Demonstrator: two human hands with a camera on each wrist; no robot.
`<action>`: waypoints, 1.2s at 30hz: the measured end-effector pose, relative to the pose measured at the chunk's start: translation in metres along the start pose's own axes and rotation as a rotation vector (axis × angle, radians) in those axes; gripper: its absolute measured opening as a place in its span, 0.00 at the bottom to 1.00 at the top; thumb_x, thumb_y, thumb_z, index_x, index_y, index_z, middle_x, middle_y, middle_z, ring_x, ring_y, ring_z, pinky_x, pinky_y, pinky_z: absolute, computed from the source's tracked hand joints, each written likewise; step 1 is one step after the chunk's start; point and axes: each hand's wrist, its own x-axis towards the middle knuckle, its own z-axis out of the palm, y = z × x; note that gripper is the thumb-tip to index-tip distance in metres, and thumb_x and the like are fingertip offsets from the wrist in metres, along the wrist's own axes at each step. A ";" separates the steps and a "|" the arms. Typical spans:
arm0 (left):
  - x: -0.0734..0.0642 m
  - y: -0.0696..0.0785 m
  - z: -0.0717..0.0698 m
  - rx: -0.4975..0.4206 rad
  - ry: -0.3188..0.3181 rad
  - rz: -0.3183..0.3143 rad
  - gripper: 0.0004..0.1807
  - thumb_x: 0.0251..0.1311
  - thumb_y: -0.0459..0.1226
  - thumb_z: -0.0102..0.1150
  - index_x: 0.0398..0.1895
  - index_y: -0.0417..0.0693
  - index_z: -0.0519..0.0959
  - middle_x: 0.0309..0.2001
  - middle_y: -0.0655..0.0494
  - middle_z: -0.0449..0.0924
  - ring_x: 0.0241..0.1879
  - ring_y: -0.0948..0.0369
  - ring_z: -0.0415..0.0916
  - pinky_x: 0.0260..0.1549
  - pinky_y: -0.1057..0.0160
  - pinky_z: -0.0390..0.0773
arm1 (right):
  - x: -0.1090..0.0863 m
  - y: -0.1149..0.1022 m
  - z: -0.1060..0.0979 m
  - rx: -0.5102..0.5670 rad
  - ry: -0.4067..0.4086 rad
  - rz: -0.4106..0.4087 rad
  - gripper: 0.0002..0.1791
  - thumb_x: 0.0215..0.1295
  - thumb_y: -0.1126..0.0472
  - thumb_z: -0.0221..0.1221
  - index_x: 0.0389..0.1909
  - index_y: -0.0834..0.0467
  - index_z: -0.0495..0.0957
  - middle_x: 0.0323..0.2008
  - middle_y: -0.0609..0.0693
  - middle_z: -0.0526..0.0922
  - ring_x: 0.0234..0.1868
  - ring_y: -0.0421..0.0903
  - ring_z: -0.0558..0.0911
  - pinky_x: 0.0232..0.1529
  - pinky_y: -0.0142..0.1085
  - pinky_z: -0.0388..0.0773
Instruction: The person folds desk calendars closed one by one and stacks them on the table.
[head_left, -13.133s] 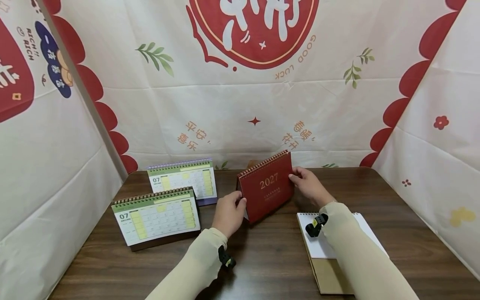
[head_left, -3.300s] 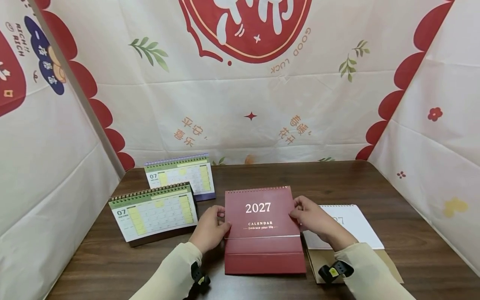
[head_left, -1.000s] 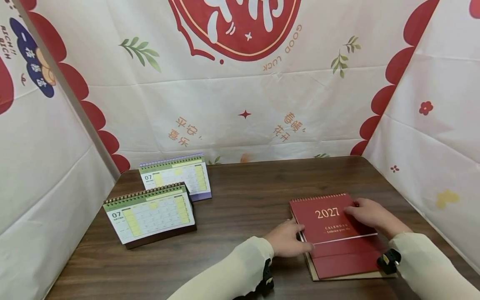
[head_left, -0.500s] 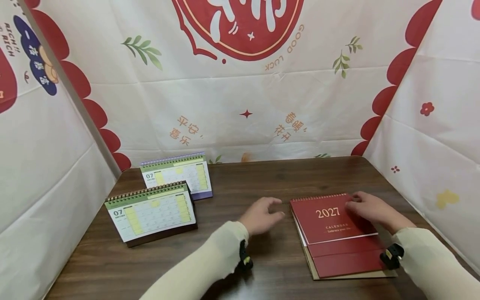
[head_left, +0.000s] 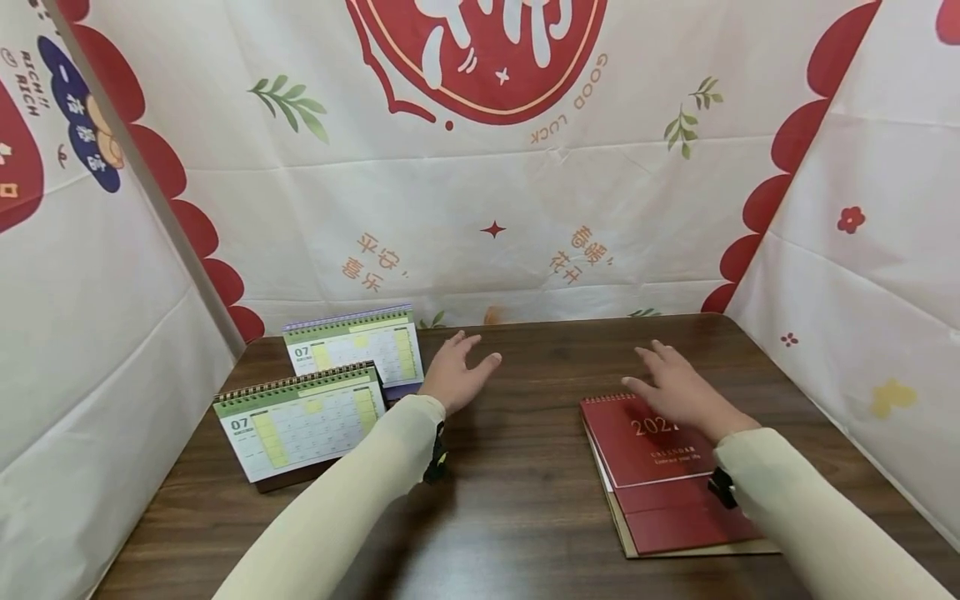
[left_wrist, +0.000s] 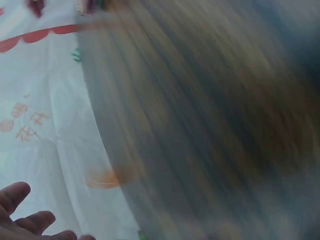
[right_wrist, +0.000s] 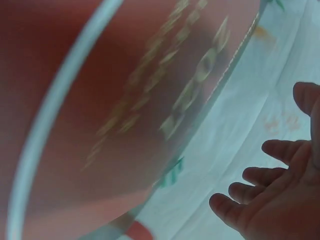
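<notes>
A red 2027 desk calendar (head_left: 660,475) lies folded flat on top of a white calendar with a kraft-brown base (head_left: 619,527), of which only the left and front edges show. My right hand (head_left: 686,392) hovers over its upper part, fingers spread and holding nothing; the right wrist view has the red cover (right_wrist: 100,125) blurred beside the fingers. My left hand (head_left: 459,375), also spread and holding nothing, is over the table beside two standing desk calendars. The nearer calendar (head_left: 300,429) has a dark base; the farther calendar (head_left: 352,346) has a purple one. Both display a 07 page.
The brown wooden table (head_left: 525,483) reaches back to a white printed cloth (head_left: 420,200), which also encloses it left and right. My left sleeve (head_left: 337,500) passes in front of the nearer standing calendar's right corner.
The red calendar, held by both hands mid-table 3.3 seconds ago, now lies on the white one. Since then my left hand has swung left toward the standing calendars; my right hand has lifted off.
</notes>
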 end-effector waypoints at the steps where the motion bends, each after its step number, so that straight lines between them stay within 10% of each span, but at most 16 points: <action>1: 0.001 -0.002 0.000 0.053 0.000 0.013 0.37 0.70 0.60 0.47 0.75 0.50 0.63 0.77 0.46 0.51 0.76 0.45 0.43 0.70 0.45 0.51 | 0.003 -0.007 0.003 -0.017 -0.004 -0.018 0.41 0.74 0.45 0.52 0.70 0.75 0.56 0.70 0.79 0.49 0.70 0.76 0.48 0.66 0.67 0.49; 7: -0.003 -0.011 0.005 0.319 -0.049 0.085 0.39 0.69 0.61 0.47 0.76 0.51 0.61 0.78 0.42 0.45 0.75 0.39 0.38 0.68 0.39 0.53 | 0.017 -0.049 0.019 -0.059 -0.028 -0.096 0.40 0.75 0.45 0.52 0.73 0.71 0.56 0.73 0.75 0.48 0.73 0.73 0.45 0.68 0.65 0.46; 16: -0.034 0.010 -0.012 0.280 -0.086 0.201 0.36 0.70 0.56 0.50 0.75 0.49 0.62 0.77 0.44 0.48 0.76 0.44 0.39 0.70 0.43 0.50 | 0.032 -0.088 0.043 -0.063 -0.030 -0.145 0.40 0.74 0.44 0.53 0.73 0.69 0.57 0.74 0.72 0.49 0.74 0.70 0.46 0.68 0.63 0.48; 25: -0.055 0.020 -0.091 0.362 0.056 0.342 0.33 0.69 0.50 0.57 0.72 0.45 0.66 0.75 0.43 0.56 0.74 0.45 0.49 0.70 0.46 0.51 | 0.044 -0.122 0.061 0.035 -0.057 -0.200 0.40 0.73 0.44 0.54 0.75 0.65 0.56 0.76 0.67 0.48 0.76 0.64 0.46 0.70 0.59 0.50; 36: -0.093 -0.017 -0.190 0.470 0.252 0.375 0.25 0.66 0.42 0.61 0.63 0.42 0.74 0.66 0.40 0.67 0.66 0.40 0.61 0.62 0.38 0.62 | 0.053 -0.167 0.085 0.230 -0.063 -0.221 0.36 0.74 0.48 0.55 0.74 0.63 0.59 0.75 0.63 0.54 0.74 0.60 0.57 0.68 0.56 0.58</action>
